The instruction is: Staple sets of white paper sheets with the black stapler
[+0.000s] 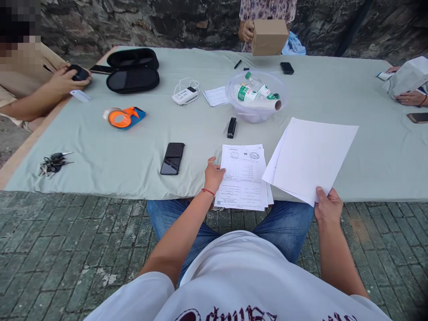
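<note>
A stack of printed forms (243, 178) lies at the near edge of the table, partly overhanging it. My left hand (213, 175) rests on the stack's left edge, fingers on the top sheet. My right hand (328, 207) grips the lower corner of several blank white sheets (310, 158), lifted and tilted over the table to the right of the forms. A black stapler (231, 127) lies just beyond the forms.
On the grey-green tablecloth (100, 151) lie a black phone (172, 158), keys (53, 163), an orange tape dispenser (124, 118), a black case (133, 70) and a clear bowl (257, 113) holding bottles. Other people sit left and right; one opposite holds a cardboard box (269, 36).
</note>
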Motion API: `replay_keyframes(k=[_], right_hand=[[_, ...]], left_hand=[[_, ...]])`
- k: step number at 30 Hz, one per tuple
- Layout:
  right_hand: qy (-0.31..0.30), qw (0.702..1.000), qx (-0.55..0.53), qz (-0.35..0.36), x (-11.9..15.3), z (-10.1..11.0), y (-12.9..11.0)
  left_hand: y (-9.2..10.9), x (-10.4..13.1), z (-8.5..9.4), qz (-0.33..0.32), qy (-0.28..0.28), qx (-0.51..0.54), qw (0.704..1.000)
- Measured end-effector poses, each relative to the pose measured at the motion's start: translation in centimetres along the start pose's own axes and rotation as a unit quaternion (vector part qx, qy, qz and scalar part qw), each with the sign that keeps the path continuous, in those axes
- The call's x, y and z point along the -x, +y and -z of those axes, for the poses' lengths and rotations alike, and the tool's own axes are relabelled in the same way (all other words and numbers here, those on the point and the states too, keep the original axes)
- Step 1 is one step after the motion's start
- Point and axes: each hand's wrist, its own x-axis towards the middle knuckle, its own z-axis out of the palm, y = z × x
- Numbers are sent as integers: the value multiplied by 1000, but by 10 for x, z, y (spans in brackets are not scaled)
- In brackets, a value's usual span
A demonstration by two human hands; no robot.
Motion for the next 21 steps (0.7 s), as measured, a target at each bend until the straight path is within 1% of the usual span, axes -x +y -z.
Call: replay_keyframes(k=[3, 5, 8, 10, 12, 15, 17, 21], right_hand=[[8, 1000, -2, -8, -1, 5, 2], [14, 1000, -3, -13, -1, 8, 3], [11, 1000, -4, -22, 0, 9, 5], [-6, 1000, 2, -29, 3, 8, 8], [-37, 998, 9, -43, 8, 3, 12], [-105, 991, 24, -81, 21, -8, 23], [-156, 981, 43, -105, 33, -16, 30], [-251, 955, 94, -129, 56, -33, 41]], left_hand=[[-2, 0, -10, 13, 1, -46, 999], [-3, 2, -11, 14, 7, -62, 998], [-4, 6, -7, 24, 14, -56, 998], [-4, 10, -2, 42, 9, -34, 999], [-5, 15, 3, 56, 4, -9, 998], [-6, 24, 8, 53, 6, 34, 998], [-7, 28, 9, 50, 0, 62, 997], [-11, 33, 6, 83, -35, 85, 992]])
